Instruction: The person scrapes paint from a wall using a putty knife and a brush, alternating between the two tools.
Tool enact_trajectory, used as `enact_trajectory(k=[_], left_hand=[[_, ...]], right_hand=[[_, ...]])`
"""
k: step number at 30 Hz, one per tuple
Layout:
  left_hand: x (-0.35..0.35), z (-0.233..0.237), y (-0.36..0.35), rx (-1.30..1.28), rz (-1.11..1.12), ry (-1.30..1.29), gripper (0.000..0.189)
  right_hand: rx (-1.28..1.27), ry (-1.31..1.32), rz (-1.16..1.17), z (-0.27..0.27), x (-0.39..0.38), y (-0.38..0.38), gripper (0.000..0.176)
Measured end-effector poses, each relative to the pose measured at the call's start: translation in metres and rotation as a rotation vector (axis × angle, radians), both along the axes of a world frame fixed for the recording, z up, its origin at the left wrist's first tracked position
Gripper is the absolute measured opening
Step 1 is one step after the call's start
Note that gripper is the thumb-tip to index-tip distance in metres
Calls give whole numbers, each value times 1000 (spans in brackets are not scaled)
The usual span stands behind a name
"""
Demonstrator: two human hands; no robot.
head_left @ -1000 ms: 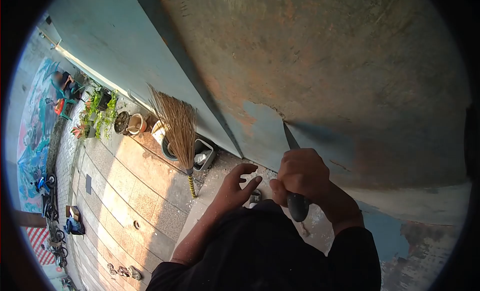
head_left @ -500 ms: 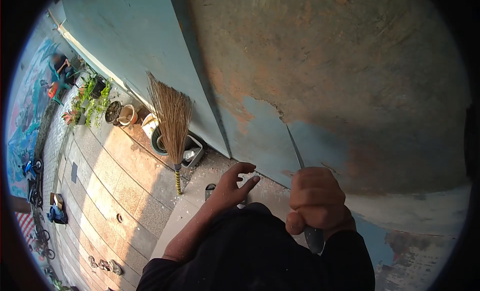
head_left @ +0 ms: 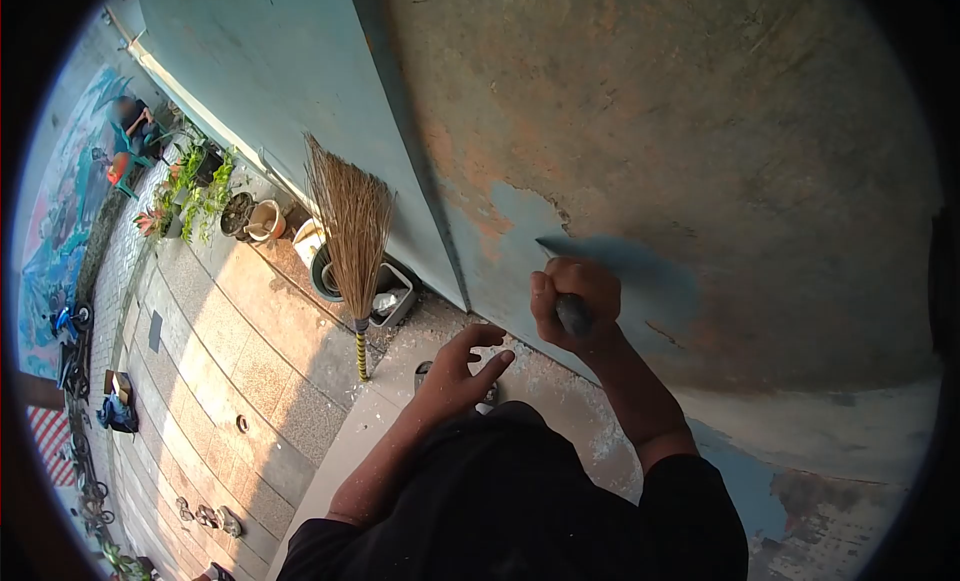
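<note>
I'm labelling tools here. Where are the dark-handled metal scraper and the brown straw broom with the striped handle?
Dark-handled metal scraper (head_left: 574, 317): head view, on the dark handle gripped by the right hand (head_left: 580, 289).
Brown straw broom (head_left: 352, 221): head view, on the middle of the bristles.

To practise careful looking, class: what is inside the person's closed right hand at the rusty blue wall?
The right hand grips a dark rounded scraper handle; its thin metal blade pokes out against the peeling blue wall. The fingers cover where handle meets blade.
</note>
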State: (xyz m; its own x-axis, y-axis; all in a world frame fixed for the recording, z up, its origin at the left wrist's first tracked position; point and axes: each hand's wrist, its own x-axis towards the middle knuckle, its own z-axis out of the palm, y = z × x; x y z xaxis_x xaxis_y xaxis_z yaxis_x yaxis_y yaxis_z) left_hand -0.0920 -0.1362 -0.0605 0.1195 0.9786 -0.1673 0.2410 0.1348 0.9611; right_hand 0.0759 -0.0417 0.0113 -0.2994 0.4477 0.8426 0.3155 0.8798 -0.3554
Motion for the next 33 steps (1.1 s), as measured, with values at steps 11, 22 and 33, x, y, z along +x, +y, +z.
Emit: enact_trajectory(k=[11, 22, 33], left_hand=[[7, -1, 2, 12, -27, 28, 35], [15, 7, 11, 95, -95, 19, 32], [13, 28, 3, 82, -122, 125, 27]], right_hand=[[-38, 101, 4, 20, 9, -7, 23], [51, 332, 163, 27, 26, -27, 25], [69, 503, 361, 11, 3, -38, 19]])
